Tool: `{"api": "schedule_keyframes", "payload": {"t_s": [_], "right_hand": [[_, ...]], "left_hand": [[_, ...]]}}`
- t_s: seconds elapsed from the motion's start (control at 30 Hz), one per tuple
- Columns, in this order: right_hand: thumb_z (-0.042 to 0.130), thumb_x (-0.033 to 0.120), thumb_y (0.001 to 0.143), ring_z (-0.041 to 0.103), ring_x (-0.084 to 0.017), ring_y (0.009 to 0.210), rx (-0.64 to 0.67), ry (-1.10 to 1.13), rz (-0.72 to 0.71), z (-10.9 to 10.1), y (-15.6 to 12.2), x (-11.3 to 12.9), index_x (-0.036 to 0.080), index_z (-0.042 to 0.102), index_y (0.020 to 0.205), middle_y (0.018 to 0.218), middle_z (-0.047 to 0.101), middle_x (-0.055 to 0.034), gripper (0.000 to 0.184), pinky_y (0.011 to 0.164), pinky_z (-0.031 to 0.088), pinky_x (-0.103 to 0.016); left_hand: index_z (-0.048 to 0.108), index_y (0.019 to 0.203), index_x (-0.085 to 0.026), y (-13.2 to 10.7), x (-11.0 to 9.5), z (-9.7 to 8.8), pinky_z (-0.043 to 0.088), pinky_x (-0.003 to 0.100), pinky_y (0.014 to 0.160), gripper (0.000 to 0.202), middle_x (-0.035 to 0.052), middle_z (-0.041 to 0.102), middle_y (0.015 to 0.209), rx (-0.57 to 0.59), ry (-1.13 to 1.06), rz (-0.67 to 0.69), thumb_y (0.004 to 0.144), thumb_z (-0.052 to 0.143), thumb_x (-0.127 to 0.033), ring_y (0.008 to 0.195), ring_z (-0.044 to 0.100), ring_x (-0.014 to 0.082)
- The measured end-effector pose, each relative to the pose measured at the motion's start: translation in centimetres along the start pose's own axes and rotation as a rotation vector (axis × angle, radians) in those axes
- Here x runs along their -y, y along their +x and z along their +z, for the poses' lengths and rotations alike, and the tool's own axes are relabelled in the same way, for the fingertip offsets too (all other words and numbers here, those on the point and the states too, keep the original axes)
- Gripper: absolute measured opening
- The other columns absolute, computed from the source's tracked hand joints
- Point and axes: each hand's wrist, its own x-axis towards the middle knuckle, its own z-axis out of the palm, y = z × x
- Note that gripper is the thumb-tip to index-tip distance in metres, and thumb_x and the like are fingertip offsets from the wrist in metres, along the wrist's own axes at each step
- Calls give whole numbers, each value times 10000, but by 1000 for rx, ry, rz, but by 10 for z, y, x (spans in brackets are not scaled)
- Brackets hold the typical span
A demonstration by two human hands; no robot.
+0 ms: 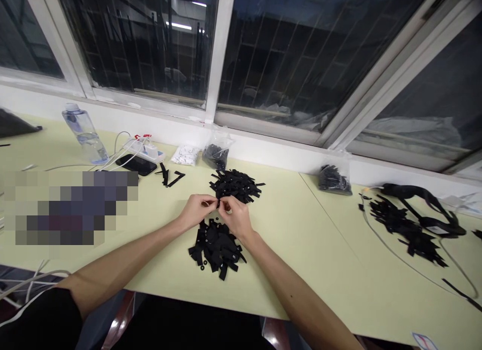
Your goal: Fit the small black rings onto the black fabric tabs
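Observation:
My left hand (198, 210) and my right hand (237, 218) meet above the table, fingertips pinched together on a small black piece (218, 204). Most of that piece is hidden by the fingers, so its exact shape does not show. Just beyond the hands lies a heap of short black fabric strips (237, 184). Closer to me, under and in front of my wrists, is a second pile of black strips (220, 252), some with small light marks. A few small black rings (202, 267) lie at its edge.
Along the window wall stand a water bottle (86, 134), a power strip (146, 150), a white packet (185, 155) and clear bags of black pieces (215, 154) (334, 180). A phone (136, 164) lies left; at right are more strips (408, 232), a black strap (417, 192) and a cable.

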Motion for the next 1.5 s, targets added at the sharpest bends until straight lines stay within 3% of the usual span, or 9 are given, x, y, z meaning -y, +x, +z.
{"api": "schedule_keyframes", "payload": {"t_s": [0.2, 0.47, 0.63, 0.93, 1.23, 1.5], "right_hand": [[517, 162, 901, 581, -153, 682, 164, -57, 100, -7, -2, -5, 198, 616, 909, 798, 640, -20, 106, 677, 444, -275], [574, 133, 873, 598, -176, 781, 291, -163, 75, -8, -4, -15, 200, 642, 887, 815, 646, -26, 96, 780, 388, -310], [577, 138, 871, 593, -172, 783, 293, -136, 82, -6, -5, -15, 206, 651, 900, 806, 641, -16, 105, 777, 376, -307], [574, 149, 866, 552, -157, 711, 191, -21, 120, -12, -2, 2, 194, 609, 835, 747, 603, 1, 65, 728, 381, -294], [547, 153, 886, 540, -154, 716, 105, -3, 48, -14, -3, 10, 197, 596, 830, 744, 597, -2, 86, 742, 377, -305], [504, 198, 909, 508, -157, 672, 85, -24, 80, -14, -3, 6, 200, 589, 813, 721, 570, -11, 128, 740, 386, -312]], "left_hand": [[757, 951, -270, 3, 11, -15, 462, 325, 863, 254, 19, 725, 1009, 105, 389, 192, 943, 512, -333, 969, 603, 217], [747, 1066, -310, 4, 27, -16, 446, 372, 916, 287, 35, 672, 1155, 144, 501, 237, 960, 493, -393, 1028, 570, 230], [756, 1020, -297, 5, 24, -17, 455, 360, 912, 248, 34, 675, 1153, 144, 462, 222, 940, 536, -378, 1038, 572, 226], [737, 850, -218, 1, 3, -10, 485, 308, 798, 332, 40, 694, 901, 92, 259, 119, 902, 558, -493, 869, 628, 201], [734, 839, -189, 1, 5, -9, 507, 289, 788, 225, 53, 705, 935, 66, 55, 102, 891, 599, -360, 849, 650, 182], [748, 891, -189, 3, 6, -12, 529, 305, 810, 243, 62, 726, 951, 32, 5, 47, 884, 598, -379, 874, 666, 196]]}}
